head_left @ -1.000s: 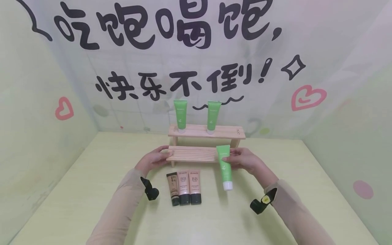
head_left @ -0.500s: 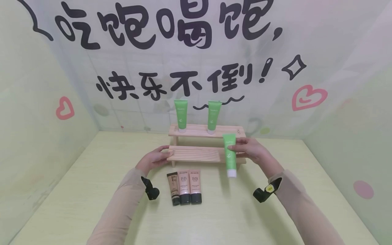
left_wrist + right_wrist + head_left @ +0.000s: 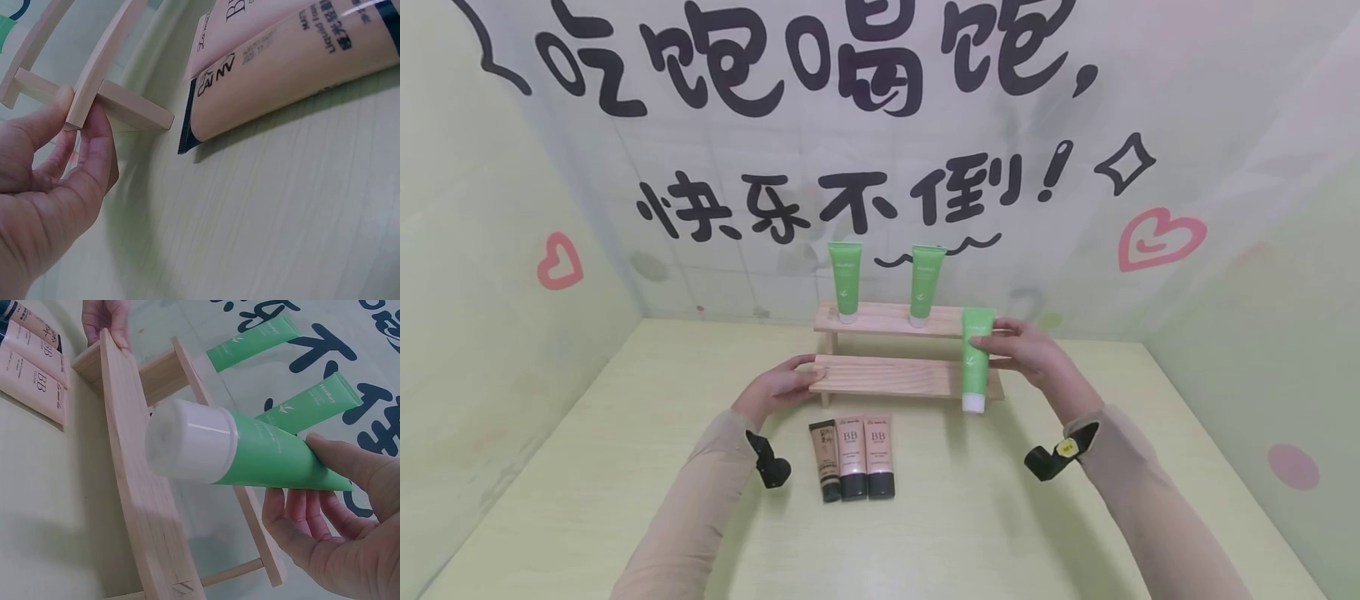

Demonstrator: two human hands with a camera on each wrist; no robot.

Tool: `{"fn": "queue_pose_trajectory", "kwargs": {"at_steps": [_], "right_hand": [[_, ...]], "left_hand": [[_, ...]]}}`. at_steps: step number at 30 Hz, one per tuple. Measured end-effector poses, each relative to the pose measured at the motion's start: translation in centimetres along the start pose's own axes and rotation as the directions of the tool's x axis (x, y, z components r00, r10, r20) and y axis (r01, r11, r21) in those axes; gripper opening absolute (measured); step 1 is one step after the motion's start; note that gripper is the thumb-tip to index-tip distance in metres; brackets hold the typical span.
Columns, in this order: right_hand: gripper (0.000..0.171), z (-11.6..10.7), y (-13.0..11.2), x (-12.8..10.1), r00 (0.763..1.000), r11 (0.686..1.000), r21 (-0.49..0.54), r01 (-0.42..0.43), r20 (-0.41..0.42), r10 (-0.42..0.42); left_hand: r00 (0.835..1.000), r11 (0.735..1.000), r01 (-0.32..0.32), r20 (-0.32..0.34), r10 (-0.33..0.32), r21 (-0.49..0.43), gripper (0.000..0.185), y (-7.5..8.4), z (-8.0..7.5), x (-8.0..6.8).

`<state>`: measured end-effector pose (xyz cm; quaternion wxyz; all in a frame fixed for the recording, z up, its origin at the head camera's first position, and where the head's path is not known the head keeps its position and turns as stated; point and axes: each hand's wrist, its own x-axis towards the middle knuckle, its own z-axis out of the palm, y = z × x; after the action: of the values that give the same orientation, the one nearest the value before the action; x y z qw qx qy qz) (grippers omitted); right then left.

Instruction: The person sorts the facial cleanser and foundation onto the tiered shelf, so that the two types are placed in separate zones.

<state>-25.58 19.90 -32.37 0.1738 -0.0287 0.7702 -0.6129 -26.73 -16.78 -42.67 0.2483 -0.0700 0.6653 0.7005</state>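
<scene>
My right hand point(image 3: 1030, 354) holds a green tube point(image 3: 976, 358) with its white cap down, pinched between thumb and fingers. In the head view the tube hangs in front of the right end of the two-step wooden rack point(image 3: 887, 375); in the right wrist view its cap point(image 3: 187, 442) is above the lower step. My left hand point(image 3: 781, 387) grips the left end of the lower step, thumb on top and fingers beneath, as the left wrist view shows. Two more green tubes, one at left point(image 3: 847, 279) and one near the middle point(image 3: 927, 282), stand cap-down on the upper step.
Before the rack lie two pink BB cream tubes point(image 3: 852, 458) and a tan tube with black ends point(image 3: 826, 460), side by side on the pale table point(image 3: 925, 542). A printed backdrop point(image 3: 760, 275) rises behind the rack.
My right hand has carried the green tube rightward and upward, from before the lower step toward the rack's right end. My left hand keeps its grip on the lower step.
</scene>
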Motion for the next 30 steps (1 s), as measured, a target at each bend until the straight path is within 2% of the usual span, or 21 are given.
{"fn": "queue_pose_trajectory", "kwargs": {"at_steps": [9,21,30], "right_hand": [[0.067,-1.2,-1.1,0.7,0.999,0.999,0.015,0.042,-0.011,-0.042],[0.068,-2.1,-3.3,2.0,0.988,0.996,0.025,0.080,-0.136,-0.076],[0.069,-2.5,-4.3,2.6,0.974,0.989,0.093,0.116,-0.205,-0.095]], "left_hand": [[1.000,1.000,-0.003,0.019,0.004,-0.007,0.067,-0.1,-0.1,0.2],[1.000,1.000,-0.002,0.027,0.003,-0.026,0.068,-0.1,-0.1,0.0],[1.000,1.000,-0.002,0.019,0.002,-0.017,0.067,-0.2,-0.1,0.2]]}}
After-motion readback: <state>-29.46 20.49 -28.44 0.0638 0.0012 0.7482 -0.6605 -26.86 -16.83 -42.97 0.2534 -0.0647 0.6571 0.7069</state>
